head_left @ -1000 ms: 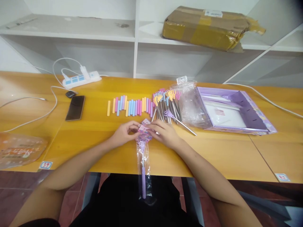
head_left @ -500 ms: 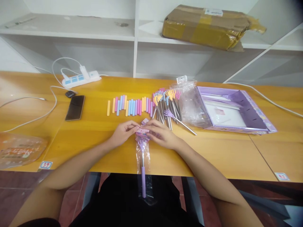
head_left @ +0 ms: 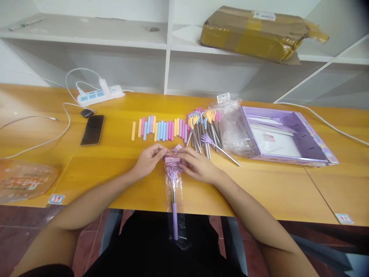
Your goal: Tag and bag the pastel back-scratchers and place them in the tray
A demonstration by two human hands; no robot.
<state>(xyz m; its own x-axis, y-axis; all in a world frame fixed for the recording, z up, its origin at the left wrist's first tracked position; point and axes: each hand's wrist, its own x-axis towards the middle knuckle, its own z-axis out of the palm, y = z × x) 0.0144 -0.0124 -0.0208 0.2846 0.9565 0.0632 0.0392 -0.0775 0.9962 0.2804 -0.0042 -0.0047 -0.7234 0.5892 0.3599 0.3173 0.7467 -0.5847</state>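
Note:
A clear plastic bag (head_left: 180, 192) with a pink printed header lies over the table's front edge. Inside it is a purple back scratcher (head_left: 174, 215), claw end toward the header and handle hanging past the edge. My left hand (head_left: 150, 161) pinches the left side of the bag's top, thumb against fingers. From the right, my right hand (head_left: 197, 163) has its fingers closed on the same top end. Behind them lies a heap of back scratchers (head_left: 213, 127) with metal rods and colored claws. Left of the heap are rows of colored handle sleeves (head_left: 164, 130).
A purple display box (head_left: 288, 157) stands at the right, with clear bags (head_left: 236, 134) beside it. To the left are a phone (head_left: 92, 130), a power strip (head_left: 100, 95), cables and an orange plastic bag (head_left: 25, 179). A taped carton (head_left: 250, 34) rests on the shelf.
My fingers have shifted slightly at the bag's top, showing more of the pink header. The bagged back scratcher stays nearly in place; the view has moved a little.

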